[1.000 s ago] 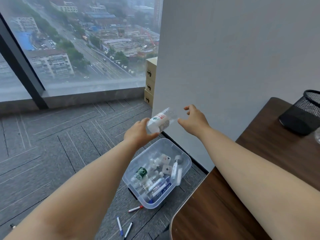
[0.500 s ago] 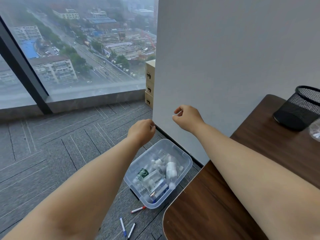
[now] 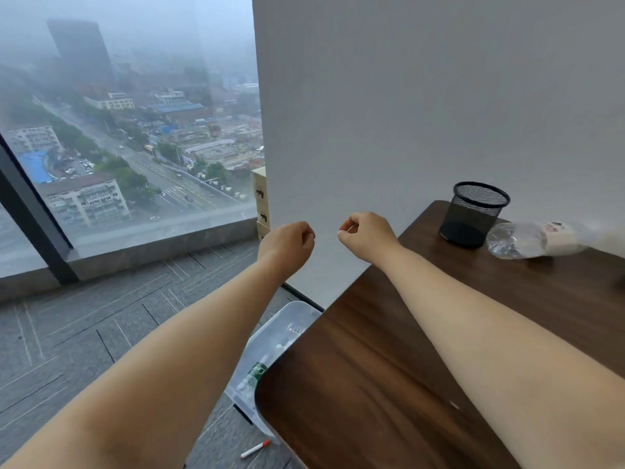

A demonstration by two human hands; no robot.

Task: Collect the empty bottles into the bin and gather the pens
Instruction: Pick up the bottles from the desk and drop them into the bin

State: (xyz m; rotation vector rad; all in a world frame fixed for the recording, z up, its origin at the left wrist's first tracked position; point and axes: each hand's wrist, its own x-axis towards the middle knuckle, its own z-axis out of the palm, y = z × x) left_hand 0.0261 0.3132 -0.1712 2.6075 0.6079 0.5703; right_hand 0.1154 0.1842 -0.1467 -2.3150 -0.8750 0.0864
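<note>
Change: left hand (image 3: 287, 245) and right hand (image 3: 367, 235) stay curled, empty, now higher | clear bin (image 3: 294, 316) now half hidden by the table (image 3: 372, 367) corner, green-labelled bottle (image 3: 257, 370) inside | table bottle (image 3: 527, 240) lies right of mesh cup (image 3: 473, 214), label blurred | red-capped pen (image 3: 255, 448) on carpet, near.

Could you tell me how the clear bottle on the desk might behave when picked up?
The plastic bottle looks empty, so probably light. It lies on its side on the wooden desk, so a nudge may roll it. Its clear wall looks thin and would likely dent under a firm grip.
</note>
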